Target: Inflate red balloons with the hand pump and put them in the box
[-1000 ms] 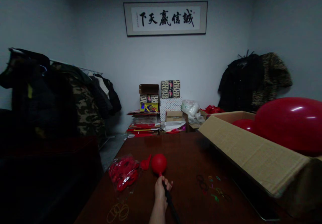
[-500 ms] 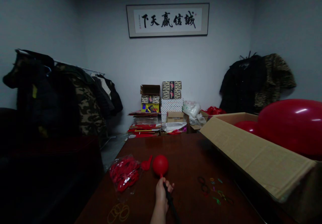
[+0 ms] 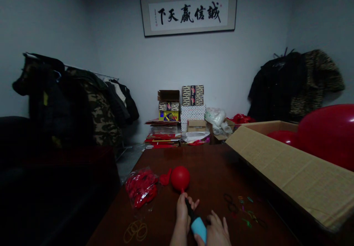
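Note:
A small red balloon (image 3: 180,178), partly blown up, sits on the black nozzle of a hand pump with a light blue body (image 3: 198,228). My left hand (image 3: 183,212) is pinched round the balloon's neck at the nozzle tip. My right hand (image 3: 215,232) is wrapped round the blue pump body at the bottom edge of the view. Both rest over the dark wooden table (image 3: 204,165).
A bag of red uninflated balloons (image 3: 141,186) and one loose flat balloon (image 3: 165,178) lie left of my hands. Yellow rubber bands (image 3: 135,231) lie near left, coloured bands (image 3: 243,209) to the right. An open cardboard box (image 3: 287,172) with big red balloons (image 3: 328,137) stands right.
My right hand has come into view holding the blue pump body. The balloon looks slightly larger. The camera has shifted a little to the left and down.

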Available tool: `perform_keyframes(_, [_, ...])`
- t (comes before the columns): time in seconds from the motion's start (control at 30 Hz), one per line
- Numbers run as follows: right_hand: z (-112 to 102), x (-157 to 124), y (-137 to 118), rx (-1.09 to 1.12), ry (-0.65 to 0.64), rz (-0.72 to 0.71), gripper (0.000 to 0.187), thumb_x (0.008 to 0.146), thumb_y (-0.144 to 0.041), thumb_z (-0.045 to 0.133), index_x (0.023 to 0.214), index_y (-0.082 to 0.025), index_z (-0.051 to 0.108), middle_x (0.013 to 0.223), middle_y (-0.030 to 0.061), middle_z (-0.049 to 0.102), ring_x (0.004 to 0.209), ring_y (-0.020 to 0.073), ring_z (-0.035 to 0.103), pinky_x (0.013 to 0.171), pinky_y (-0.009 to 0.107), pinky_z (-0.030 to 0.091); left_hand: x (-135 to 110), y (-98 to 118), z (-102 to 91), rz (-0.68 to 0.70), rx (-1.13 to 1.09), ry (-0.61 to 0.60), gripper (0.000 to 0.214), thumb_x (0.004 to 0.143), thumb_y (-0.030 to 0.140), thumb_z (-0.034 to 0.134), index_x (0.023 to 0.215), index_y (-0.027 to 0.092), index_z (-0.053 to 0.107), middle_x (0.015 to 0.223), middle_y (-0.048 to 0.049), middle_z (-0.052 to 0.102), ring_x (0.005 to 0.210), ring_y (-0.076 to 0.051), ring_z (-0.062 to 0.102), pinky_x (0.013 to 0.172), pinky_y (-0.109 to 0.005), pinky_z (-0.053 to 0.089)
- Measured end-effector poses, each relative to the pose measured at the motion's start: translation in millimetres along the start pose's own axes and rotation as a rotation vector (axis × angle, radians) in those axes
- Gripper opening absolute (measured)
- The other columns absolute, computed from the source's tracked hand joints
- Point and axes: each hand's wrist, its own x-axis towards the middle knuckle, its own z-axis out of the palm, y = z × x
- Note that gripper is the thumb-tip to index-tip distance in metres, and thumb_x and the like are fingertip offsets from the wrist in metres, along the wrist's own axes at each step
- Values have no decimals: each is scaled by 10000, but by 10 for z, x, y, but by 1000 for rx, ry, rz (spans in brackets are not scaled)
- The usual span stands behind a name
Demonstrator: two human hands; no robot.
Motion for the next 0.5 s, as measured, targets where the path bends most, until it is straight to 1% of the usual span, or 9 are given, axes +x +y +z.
perform_keyframes(0.1, [-38, 20, -106, 2, -4, 18, 490, 770, -465, 381, 982, -144, 684, 1273, 141, 555, 1316, 318, 336, 1104, 561, 131, 31, 3, -23, -5, 13, -8, 255, 786, 347, 554, 625, 214, 406, 392, 103, 386, 316, -71, 347, 720, -411, 511])
perform_keyframes(0.23, [-84, -30, -127, -11, -2, 33, 497, 776, -468, 365, 988, -147, 680, 1249, 141, 569, 1310, 324, 340, 1101, 576, 110, 62, -16, -46, 19, 53, -32, 295, 743, 390, 594, 620, 216, 391, 400, 102, 399, 313, -67, 351, 668, -369, 500])
perform_keyframes(0.3, [-105, -57, -118, 0, -6, 35, 489, 753, -483, 409, 995, -151, 675, 1263, 132, 563, 1319, 321, 326, 1108, 572, 91, 70, -32, -51, 50, 77, -37, 319, 719, 417, 608, 617, 219, 380, 396, 104, 395, 305, -65, 342, 615, -339, 484])
perform_keyframes(0.4, [-87, -93, -85, 30, -48, 36, 520, 686, -512, 522, 1017, -136, 662, 1287, 136, 547, 1330, 323, 306, 1116, 569, 87, 69, -57, -57, 96, 115, -30, 343, 696, 438, 616, 615, 221, 364, 391, 107, 389, 290, -61, 322, 551, -308, 451])
perform_keyframes(0.43, [-64, -110, -66, 32, -57, 35, 502, 699, -496, 525, 1016, -132, 662, 1283, 140, 550, 1330, 321, 310, 1116, 568, 99, 64, -64, -59, 105, 124, -28, 344, 695, 440, 615, 615, 221, 362, 392, 107, 390, 287, -59, 317, 546, -305, 446])
perform_keyframes(0.5, [-4, -167, -16, 23, -43, 35, 397, 805, -393, 423, 985, -146, 676, 1270, 137, 565, 1317, 301, 345, 1112, 563, 146, 51, -73, -67, 117, 135, -31, 342, 697, 437, 615, 618, 220, 363, 398, 105, 397, 288, -58, 317, 552, -306, 446])
